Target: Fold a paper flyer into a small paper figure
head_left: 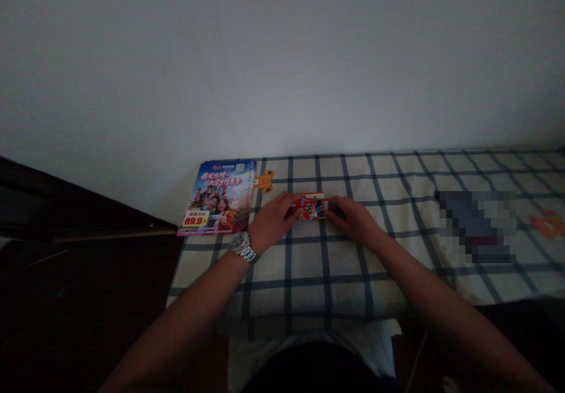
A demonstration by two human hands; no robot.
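Observation:
A small red and white printed packet with colourful figures lies low over the checked tablecloth. From the frame I cannot tell if it is a card stack or a flat box. My left hand grips its left end, with the thumb at the near side and the fingers at the far side. At its right end, the fingertips of my right hand are closed on the edge. A metal watch is on my left wrist. The undersides of my fingers are hidden.
A stack of printed flyers lies on the table left of my hands. Farther right sits a dark, pixelated item. A pale wall rises behind the table, and its left edge drops to a dark floor.

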